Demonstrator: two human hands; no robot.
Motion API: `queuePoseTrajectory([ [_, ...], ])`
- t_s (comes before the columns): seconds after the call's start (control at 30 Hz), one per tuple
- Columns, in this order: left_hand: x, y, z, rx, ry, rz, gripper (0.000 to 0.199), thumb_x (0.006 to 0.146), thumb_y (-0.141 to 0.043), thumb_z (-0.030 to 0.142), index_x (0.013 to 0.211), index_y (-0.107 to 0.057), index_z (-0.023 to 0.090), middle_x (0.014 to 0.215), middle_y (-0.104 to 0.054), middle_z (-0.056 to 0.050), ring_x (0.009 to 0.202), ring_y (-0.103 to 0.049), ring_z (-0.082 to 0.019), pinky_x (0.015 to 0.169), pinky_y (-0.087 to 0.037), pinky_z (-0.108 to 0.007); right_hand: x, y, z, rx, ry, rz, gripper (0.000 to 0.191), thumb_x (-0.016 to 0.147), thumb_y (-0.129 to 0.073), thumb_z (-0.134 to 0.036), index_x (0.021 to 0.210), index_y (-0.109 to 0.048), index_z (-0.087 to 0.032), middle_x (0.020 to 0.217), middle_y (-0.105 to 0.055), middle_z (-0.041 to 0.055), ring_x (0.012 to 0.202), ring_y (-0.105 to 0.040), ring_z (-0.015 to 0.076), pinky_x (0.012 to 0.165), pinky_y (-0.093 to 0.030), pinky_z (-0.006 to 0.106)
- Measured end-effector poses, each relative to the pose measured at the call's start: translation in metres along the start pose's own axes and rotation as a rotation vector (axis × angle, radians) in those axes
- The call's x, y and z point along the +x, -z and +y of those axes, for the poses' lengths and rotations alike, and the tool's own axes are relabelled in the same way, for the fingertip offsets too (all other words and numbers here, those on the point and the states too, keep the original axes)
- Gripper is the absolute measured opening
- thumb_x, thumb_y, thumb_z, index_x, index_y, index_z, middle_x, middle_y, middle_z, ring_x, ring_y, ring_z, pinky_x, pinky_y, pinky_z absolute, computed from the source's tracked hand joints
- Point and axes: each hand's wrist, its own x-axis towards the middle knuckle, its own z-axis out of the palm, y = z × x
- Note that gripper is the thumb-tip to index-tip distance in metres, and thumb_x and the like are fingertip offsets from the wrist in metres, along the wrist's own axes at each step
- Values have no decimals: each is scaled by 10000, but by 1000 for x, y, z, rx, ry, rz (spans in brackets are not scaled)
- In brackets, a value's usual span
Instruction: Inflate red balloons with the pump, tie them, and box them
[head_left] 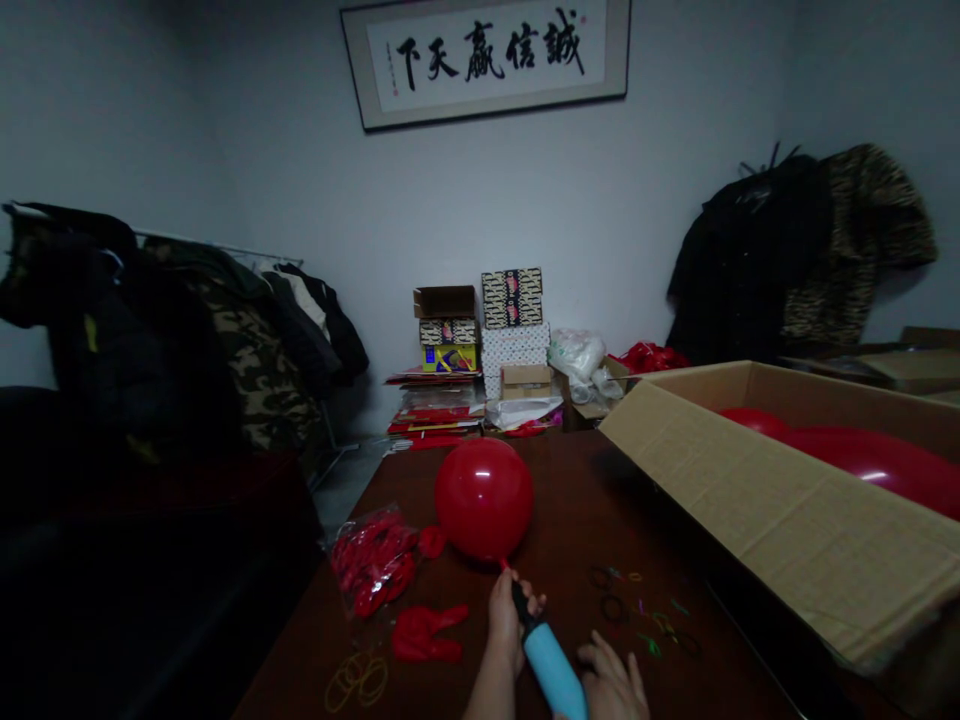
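My left hand (510, 612) is closed round the black nozzle end of a blue balloon pump (553, 668), pinching the neck of an inflated red balloon (484, 500) against it. The balloon stands round and glossy above the table. At the pump's lower end is my right hand (611, 682), its fingers loosely spread along the right side; the frame's bottom edge cuts off part of its grip. Left of my hands lie a clear bag of red balloons (375, 558), some loose uninflated red balloons (427, 633) and yellow rubber bands (356, 682).
An open cardboard box (780, 510) with inflated red balloons (877, 458) stands at the right. Several hair ties and small bands (613, 607) lie on the brown table (577, 500). Stacked boxes (514, 345) stand by the wall; coats (255, 340) hang on both sides.
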Motion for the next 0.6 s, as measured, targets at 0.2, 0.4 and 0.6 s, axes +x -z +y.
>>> queuePoseTrajectory([
  [0.2,-2,-3,-1,-20,3,34,288,774,-589,422,712,-399,214,458,-482,78,307,-390,-74,585,-489,-333,-1,-3,2,5,-38,22,465,720,-426,-436,993,-660,-142,1324,-515,109,1326,-311,337,1085,-135,623],
  [0.4,-10,-11,9,-140,80,183,111,806,-550,222,759,-452,201,697,-662,-20,523,-617,-141,720,-496,-375,-7,-4,6,33,13,45,441,716,-459,-473,952,-662,-163,1267,-558,126,1306,-341,346,1072,-181,611],
  [0.6,-19,-8,28,-198,346,112,99,761,-603,192,825,-529,179,919,-700,-74,796,-671,-198,846,-439,-455,-8,1,14,115,30,-15,492,744,-417,-528,970,-659,-165,1299,-525,136,1322,-308,357,1068,-189,605],
])
